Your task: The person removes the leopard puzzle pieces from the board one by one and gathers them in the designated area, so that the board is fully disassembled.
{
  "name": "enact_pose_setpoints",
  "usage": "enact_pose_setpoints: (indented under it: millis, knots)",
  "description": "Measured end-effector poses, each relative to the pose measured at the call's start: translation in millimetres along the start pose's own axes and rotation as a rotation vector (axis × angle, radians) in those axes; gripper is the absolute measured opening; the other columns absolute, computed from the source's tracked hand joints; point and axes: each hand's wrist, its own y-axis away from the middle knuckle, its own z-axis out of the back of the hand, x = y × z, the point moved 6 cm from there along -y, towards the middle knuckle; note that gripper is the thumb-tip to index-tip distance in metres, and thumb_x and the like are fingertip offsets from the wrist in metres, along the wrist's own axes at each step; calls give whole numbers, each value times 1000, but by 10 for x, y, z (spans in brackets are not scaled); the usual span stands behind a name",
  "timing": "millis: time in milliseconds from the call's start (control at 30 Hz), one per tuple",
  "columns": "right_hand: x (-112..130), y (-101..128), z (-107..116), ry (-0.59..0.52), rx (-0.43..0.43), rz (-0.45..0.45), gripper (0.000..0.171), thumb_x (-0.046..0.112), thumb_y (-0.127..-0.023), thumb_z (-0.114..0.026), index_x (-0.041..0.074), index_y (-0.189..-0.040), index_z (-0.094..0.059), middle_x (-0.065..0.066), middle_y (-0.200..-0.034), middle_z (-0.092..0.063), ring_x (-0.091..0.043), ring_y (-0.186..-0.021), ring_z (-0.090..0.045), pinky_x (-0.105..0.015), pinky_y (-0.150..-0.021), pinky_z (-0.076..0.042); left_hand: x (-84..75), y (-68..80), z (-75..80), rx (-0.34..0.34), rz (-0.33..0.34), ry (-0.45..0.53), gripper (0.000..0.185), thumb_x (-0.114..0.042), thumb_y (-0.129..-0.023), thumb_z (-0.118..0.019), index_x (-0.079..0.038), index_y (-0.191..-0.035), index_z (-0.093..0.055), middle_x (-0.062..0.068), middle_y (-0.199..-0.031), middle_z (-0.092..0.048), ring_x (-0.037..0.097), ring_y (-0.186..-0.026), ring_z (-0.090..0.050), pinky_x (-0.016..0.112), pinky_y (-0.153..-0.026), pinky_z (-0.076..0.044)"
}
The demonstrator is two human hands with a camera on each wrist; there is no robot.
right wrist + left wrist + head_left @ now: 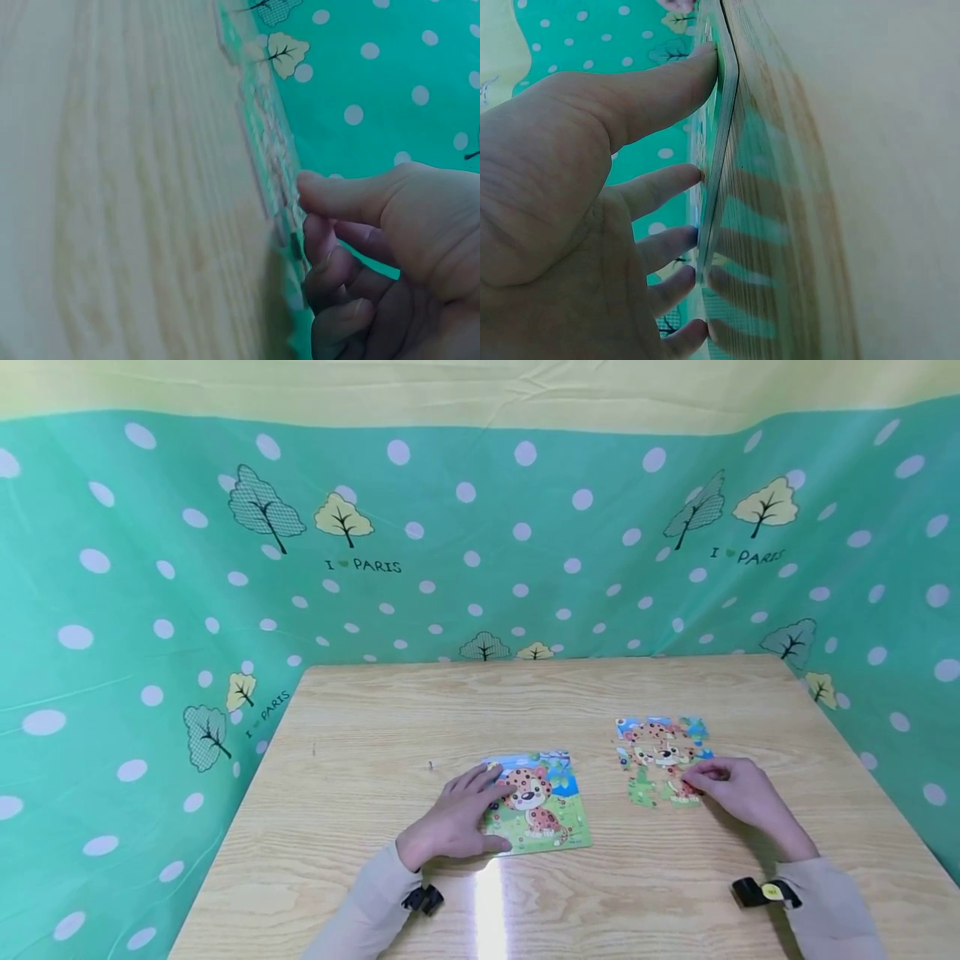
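Note:
In the head view, a square puzzle board [551, 818] with a spotted leopard cub, blue sky and green grass lies on the table. My left hand [462, 818] rests on its left side, fingers spread and nearly straight; in the left wrist view the thumb [667, 94] and fingertips touch the board's face. To the right lies a second cub picture of loose puzzle pieces [652, 747], with gaps between several of them. At its lower right edge, my right hand [738, 789] has curled fingers and pinches a piece, mostly hidden by the fingertips.
Both pictures lie on a light wooden table [360, 718]. A green dotted curtain [427, 543] with printed trees hangs behind it and at both sides. A tiny dark speck [431, 766] is left of the board. Black straps circle both wrists.

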Motion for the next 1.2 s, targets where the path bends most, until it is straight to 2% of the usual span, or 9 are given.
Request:
enact_pose_setpoints:
  millis: [167, 367, 467, 933, 1200]
  knots:
    - [151, 6, -26, -58, -13, 25, 39, 39, -104, -71, 2, -114, -78, -7, -98, -76, -12, -82, -60, -23, -64, -47, -4, 4, 1, -1, 0, -1, 81, -43, -91, -82, -18, -160, -49, 11, -178, -25, 39, -166, -16, 68, -131, -18]
    - [375, 15, -145, -110, 15, 57, 35, 37, -103, -71, 5, -115, -78, -8, -102, -76, -12, -84, -61, -24, -67, -49, -8, 8, 8, 1, 2, -2, 81, -43, -91, -82, -18, -161, -48, 11, -178, -25, 39, -165, -16, 67, -131, -17]
    - [463, 14, -199, -117, 22, 78, 31, 34, -104, -71, 5, -115, -78, -7, -102, -75, -12, -83, -60, -24, -66, -49, -10, 14, 7, 0, 3, -1, 81, -43, -91, -82, -18, -161, -48, 12, -178, -24, 39, -165, -16, 67, -131, -16]
    - [786, -22, -445, -140, 78, 153, 16, 25, -100, -76, 11, -106, -81, 0, -86, -73, -10, -70, -54, -23, -58, -46, -7, 11, -2, -7, 5, -19, 82, -44, -90, -83, -18, -160, -49, 11, -178, -25, 37, -166, -17, 65, -132, -18]
    - [945, -11, -541, -116, 89, 189, 10, 23, -99, -77, 15, -101, -82, 4, -85, -72, -12, -74, -55, -23, -64, -45, -10, 16, 5, -5, 2, -18, 82, -44, -91, -82, -18, -160, -48, 12, -178, -25, 38, -166, -17, 66, -131, -19]
